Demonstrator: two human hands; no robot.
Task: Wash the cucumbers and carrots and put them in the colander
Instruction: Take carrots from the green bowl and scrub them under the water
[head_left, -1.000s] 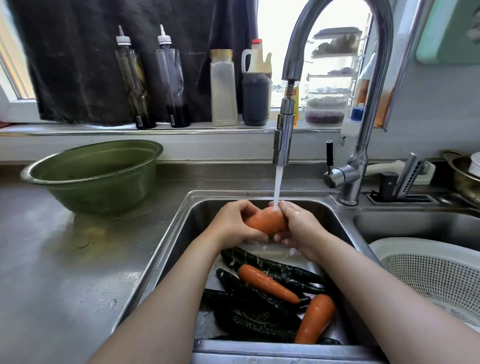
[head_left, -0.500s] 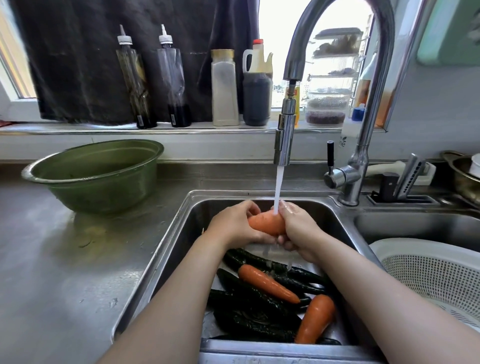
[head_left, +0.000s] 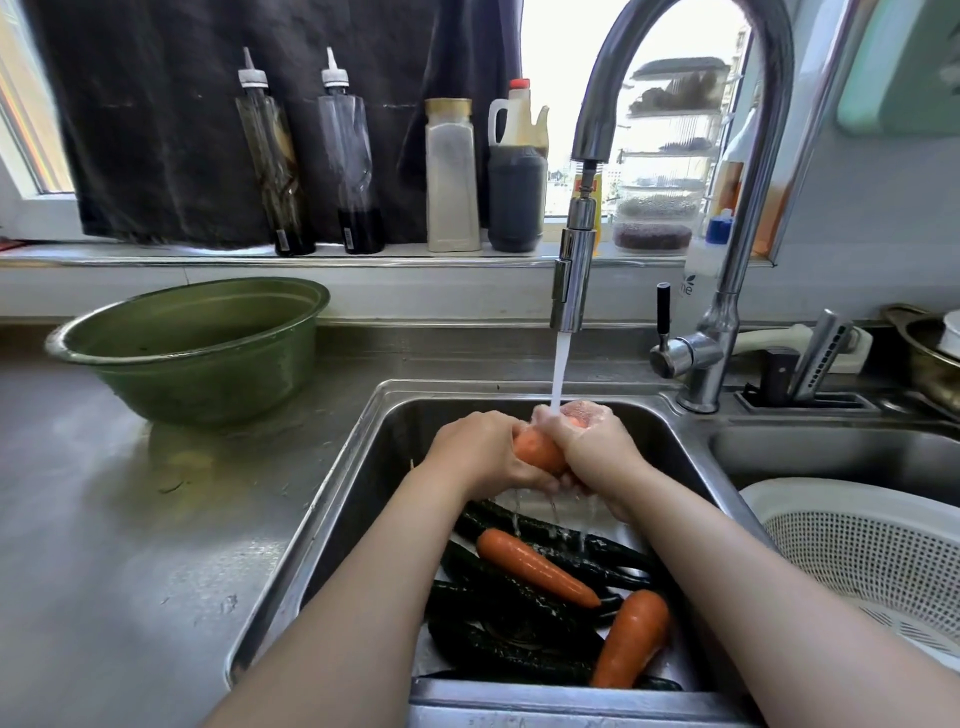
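Both hands hold one orange carrot (head_left: 537, 448) under the running tap (head_left: 571, 283) above the left sink basin (head_left: 363, 467). My left hand (head_left: 478, 447) grips its left part, my right hand (head_left: 592, 447) wraps its right end, where the water stream lands. Below them in the basin lie two more carrots, one long (head_left: 535, 566) and one thick (head_left: 631, 636), on top of several dark green cucumbers (head_left: 498, 613). The white colander (head_left: 862, 540) sits in the right basin, and what it holds is not visible.
A green bowl (head_left: 192, 353) stands on the steel counter (head_left: 104, 519) to the left. Bottles (head_left: 452, 176) line the windowsill behind the sink. A knife holder (head_left: 810, 374) and a pot (head_left: 930, 353) are at the right.
My right hand has slid up over the carrot's right end into the stream, covering more of it. The carrot has tilted, right end higher.
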